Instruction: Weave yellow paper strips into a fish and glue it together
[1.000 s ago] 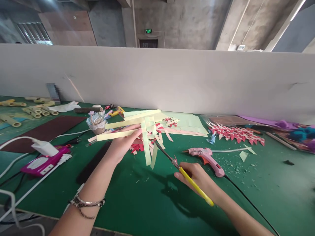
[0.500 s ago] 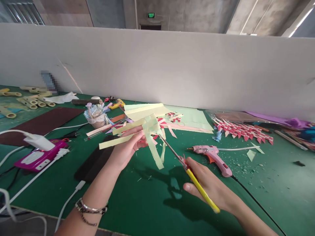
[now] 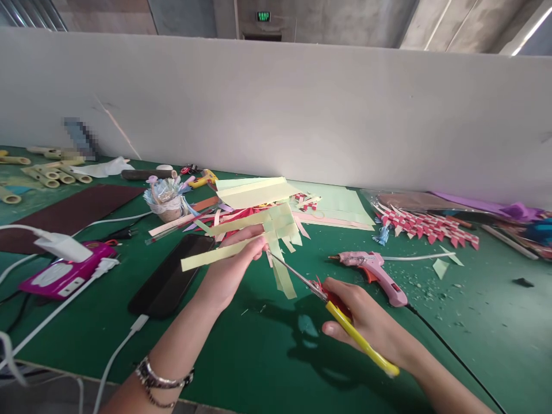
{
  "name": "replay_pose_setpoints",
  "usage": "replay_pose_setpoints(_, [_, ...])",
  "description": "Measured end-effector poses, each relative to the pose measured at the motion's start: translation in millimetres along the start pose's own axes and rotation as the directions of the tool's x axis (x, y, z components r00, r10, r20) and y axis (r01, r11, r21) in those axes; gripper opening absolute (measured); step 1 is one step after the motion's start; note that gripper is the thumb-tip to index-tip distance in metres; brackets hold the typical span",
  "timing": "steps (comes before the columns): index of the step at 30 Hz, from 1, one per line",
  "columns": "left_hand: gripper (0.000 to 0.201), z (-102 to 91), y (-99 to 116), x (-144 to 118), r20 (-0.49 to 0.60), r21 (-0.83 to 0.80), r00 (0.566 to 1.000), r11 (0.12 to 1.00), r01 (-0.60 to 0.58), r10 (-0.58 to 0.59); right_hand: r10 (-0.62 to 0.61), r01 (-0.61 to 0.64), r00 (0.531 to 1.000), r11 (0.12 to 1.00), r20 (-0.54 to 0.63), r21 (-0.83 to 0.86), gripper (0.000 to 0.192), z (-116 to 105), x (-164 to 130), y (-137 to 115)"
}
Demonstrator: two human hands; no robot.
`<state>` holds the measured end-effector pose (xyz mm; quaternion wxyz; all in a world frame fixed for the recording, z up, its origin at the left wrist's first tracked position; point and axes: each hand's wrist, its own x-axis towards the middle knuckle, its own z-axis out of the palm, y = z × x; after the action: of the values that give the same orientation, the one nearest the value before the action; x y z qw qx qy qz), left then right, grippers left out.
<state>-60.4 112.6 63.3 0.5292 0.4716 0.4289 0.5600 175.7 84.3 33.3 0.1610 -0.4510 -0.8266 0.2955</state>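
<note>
One stray snip

Woven paper strips (image 3: pixel 278 223) are being pinched above the surface (image 3: pixel 259 356) by the left hand (image 3: pixel 230 264); scissors (image 3: pixel 338 313) are being gripped by the right hand (image 3: pixel 366 313). A miscut is perhaps being risked by any loosened pinch.

Over the green table (image 3: pixel 259 362), the left hand (image 3: pixel 233 261) pinches a piece of woven pale yellow paper (image 3: pixel 278 221), its loose strips sticking out left and near. The right hand (image 3: pixel 362 319) grips yellow-handled scissors (image 3: pixel 360 336), blades pointing far left to the strips. A pink glue gun (image 3: pixel 375 267) lies to the right, a dark phone (image 3: pixel 172 279) and magenta power strip (image 3: pixel 64 276) left, and red-and-white woven paper (image 3: pixel 426 225) far right.
</note>
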Motion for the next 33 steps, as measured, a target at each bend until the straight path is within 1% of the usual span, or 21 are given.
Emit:
replay_pose_setpoints(3, [0.020,2.3,-1,-2,-0.034,0.010,0.999,1.000,0.000,0.000,0.002,-0.002,1.000,1.000,0.001,0.005,0.049,0,1,2])
replay_pose_setpoints(7, [0.017,4.8,1,-2,-0.039,-0.059,0.999,0.998,0.015,-0.017,-0.012,0.011,1.000,1.000,0.007,0.020,0.050,0,1,2])
replay_pose_setpoints(10, [0.017,6.0,2,-1,-0.043,-0.078,0.999,0.997,0.016,-0.019,-0.016,0.015,1.000,1.000,0.009,0.024,0.049,0,1,3])
replay_pose_setpoints(20, [0.021,4.6,-3,1,-0.051,-0.043,0.999,0.999,0.009,-0.012,0.027,-0.031,0.998,0.997,0.055,0.077,0.053,-1,2,4])
replay_pose_setpoints(25, [0.021,5.0,-4,2,-0.074,-0.009,0.997,1.000,-0.011,0.010,0.026,-0.030,0.999,0.996,0.040,0.087,0.050,0,2,6])
replay_pose_setpoints(28, [0.022,4.1,-6,4,-0.083,0.003,0.996,1.000,-0.022,0.023,0.047,-0.051,0.998,0.996,0.049,0.078,0.048,1,2,8])
replay_pose_setpoints(30, [0.023,2.1,-6,6,-0.122,0.021,0.992,1.000,-0.020,0.023,0.078,-0.081,0.996,0.995,0.053,0.057,0.046,2,3,8])
replay_pose_setpoints(33, [0.025,-1.1,-5,8,-0.209,0.056,0.977,0.998,-0.034,0.045,0.122,-0.122,0.992,0.992,0.033,0.011,0.044,2,4,7])
